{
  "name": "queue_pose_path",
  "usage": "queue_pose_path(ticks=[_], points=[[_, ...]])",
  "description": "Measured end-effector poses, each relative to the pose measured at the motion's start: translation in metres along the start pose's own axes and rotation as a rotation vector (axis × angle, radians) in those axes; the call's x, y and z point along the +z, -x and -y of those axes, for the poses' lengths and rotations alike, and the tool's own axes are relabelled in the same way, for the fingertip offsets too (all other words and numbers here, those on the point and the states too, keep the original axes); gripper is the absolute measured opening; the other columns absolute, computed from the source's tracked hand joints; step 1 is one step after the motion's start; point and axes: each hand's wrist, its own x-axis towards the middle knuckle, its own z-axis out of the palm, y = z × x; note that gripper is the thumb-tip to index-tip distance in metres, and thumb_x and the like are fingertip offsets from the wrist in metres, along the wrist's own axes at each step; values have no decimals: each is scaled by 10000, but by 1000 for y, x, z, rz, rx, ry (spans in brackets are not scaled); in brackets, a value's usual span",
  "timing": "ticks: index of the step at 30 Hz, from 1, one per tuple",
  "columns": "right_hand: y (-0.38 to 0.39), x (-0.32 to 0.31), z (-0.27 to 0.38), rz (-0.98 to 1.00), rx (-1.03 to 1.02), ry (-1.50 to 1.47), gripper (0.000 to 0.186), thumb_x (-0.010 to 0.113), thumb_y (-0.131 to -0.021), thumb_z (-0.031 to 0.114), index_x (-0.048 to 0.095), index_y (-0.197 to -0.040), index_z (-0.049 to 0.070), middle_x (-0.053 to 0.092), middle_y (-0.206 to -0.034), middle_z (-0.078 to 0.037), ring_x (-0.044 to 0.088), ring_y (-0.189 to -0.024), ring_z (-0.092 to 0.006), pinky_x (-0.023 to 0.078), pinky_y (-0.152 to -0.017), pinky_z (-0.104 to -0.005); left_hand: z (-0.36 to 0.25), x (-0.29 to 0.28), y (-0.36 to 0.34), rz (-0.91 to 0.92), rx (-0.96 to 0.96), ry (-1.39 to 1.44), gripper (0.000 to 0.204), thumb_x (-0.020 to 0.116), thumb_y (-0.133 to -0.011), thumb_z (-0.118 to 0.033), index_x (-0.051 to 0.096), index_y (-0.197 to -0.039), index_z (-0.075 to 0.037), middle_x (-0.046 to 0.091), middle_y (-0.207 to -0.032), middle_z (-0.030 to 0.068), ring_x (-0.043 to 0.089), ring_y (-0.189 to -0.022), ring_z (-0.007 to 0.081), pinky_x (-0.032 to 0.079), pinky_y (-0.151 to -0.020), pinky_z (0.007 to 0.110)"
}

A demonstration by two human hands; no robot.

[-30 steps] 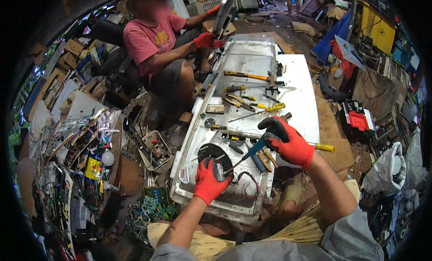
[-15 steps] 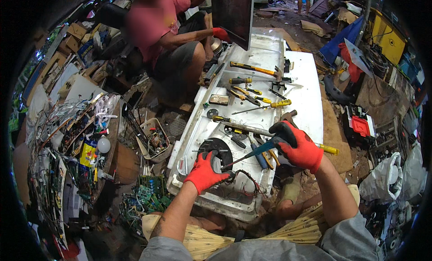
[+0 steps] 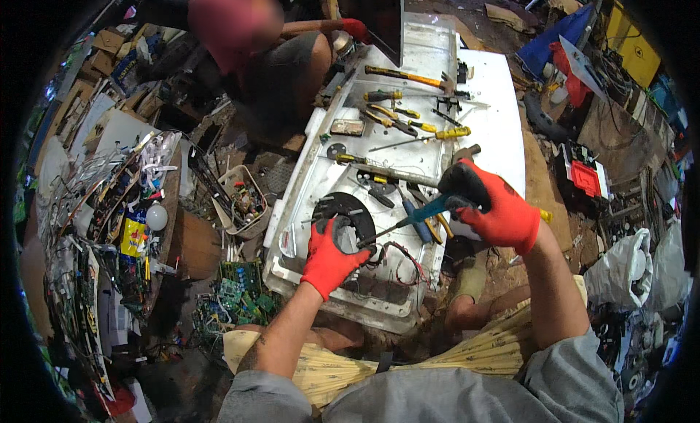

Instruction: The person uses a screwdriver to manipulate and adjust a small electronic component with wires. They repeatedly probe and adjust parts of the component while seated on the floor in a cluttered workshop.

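My left hand, in a red and black glove, has thumb and fingers closed around a black round part with a pale centre, lying on a white plastic panel. In my right hand, gloved alike, is a screwdriver with a blue handle. Its shaft slants down to the left, and the tip is close to my left thumb at the part's edge. Thin dark and red wires trail from beside the part. Pliers lie just under the screwdriver.
Beyond my hands on the panel lie a hammer, a yellow-handled screwdriver and more pliers. Another person sits at the far left, a red-gloved hand at a dark flat panel. Circuit boards and a scrap-filled basket stand left.
The view has shifted slightly. The screwdriver has turned in my right hand, its tip now nearer my left thumb. The other person has leaned, and the dark panel sits higher in view.
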Motion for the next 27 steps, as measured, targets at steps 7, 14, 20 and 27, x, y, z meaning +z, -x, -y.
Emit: queue_pose_path(ticks=[7, 14, 20, 27], points=[[7, -7, -20, 55, 249, -73, 343, 685, -805, 95, 594, -1133, 54, 656, -1023, -128, 633, -955, -269, 504, -866, -365, 3, 4, -1, -26, -65, -39, 1093, 922, -601, -439, 407, -1471, -24, 338, -1476, 301, 364, -1383, 450, 334, -1167, 464], [13, 0, -29, -43, -19, 68, 327, 707, -782, 109, 628, -1098, 73, 630, -1046, -145, 616, -1001, -328, 496, -897, -392, 7, 11, 4, -169, 79, 13, 847, 905, -653, -301, 509, -1368, -80, 476, -1366, 233, 448, -1294, 404, 364, -1126, 452], [12, 1, -35, -130, -65, 71, 316, 675, -751, 62, 632, -1064, 68, 611, -1001, -138, 611, -992, -317, 494, -904, -395, 2, -14, 8, 69, 295, 71, 620, 789, -807, -204, 558, -1372, -96, 421, -1452, 230, 370, -1400, 394, 309, -1175, 448], [7, 0, -33, -86, 58, 17, 268, 666, -769, 76, 639, -1035, 63, 620, -1019, -131, 617, -1000, -280, 494, -907, -380, 1, -3, 0, 150, 252, -152, 423, 610, -945, -168, 588, -1367, -161, 365, -1505, 265, 332, -1415, 444, 281, -1189, 476]])
